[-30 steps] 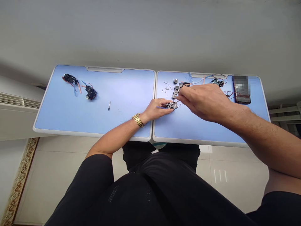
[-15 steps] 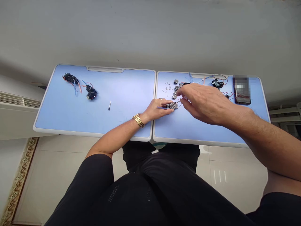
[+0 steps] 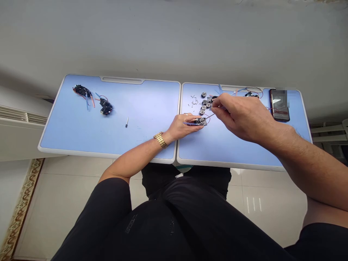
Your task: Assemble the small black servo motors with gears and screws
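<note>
While left fingers hold a mechanism, screws lie loose.

my left hand gripped a small metallic unit, my right hand pinched a thin tool angled down to it, loose screws and round parts lay just beyond, phone sat farther right

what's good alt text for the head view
The left hand grips a small mechanical part while the right hand points a thin tool at it; round metal parts and a phone lie on the blue tabletop.
</note>
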{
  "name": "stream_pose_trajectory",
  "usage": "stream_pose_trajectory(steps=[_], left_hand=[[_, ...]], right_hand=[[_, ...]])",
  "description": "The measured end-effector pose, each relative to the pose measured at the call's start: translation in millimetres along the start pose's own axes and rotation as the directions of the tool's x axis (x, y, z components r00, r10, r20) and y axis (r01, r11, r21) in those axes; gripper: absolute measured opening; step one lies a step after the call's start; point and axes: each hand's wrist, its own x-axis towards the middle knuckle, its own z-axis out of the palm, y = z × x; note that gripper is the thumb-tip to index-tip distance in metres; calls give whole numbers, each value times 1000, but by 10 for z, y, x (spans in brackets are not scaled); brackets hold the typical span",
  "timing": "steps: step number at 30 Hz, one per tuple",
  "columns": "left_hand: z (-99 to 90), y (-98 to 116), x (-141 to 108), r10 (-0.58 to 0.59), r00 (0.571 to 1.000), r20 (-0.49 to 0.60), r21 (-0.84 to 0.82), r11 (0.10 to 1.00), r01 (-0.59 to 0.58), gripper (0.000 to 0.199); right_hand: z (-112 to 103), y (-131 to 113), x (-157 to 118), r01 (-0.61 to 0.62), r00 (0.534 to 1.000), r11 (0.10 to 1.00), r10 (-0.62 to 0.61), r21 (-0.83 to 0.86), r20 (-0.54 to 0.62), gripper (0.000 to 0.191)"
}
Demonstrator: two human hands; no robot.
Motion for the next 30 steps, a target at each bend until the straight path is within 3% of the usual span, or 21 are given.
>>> stream_pose_trajectory(steps=[7,12,17,24,30], left_hand=[[5,4,-20,-4,999,49,-161,987,12,46],[12,26,-18,-59,996,73,-212,975,73,48],[12,8,-3,-71,995,67,-212,974,84,47],[5,16,0,-66,996,56,-206,976,77,47],[12,26,-6,-85,995,57,-211,973,95,45]], right_hand=[[-71,24,-56,48,998,992,-52,114,28,34],[-56,14,-48,-12,998,1000,12,-13,53,33],[-17,22,-87,127,992,992,-127,13,5,33],[-42,-6,-77,25,999,999,-24,-36,38,37],[-31,25,-96,113,994,993,-113,42,-1,35]])
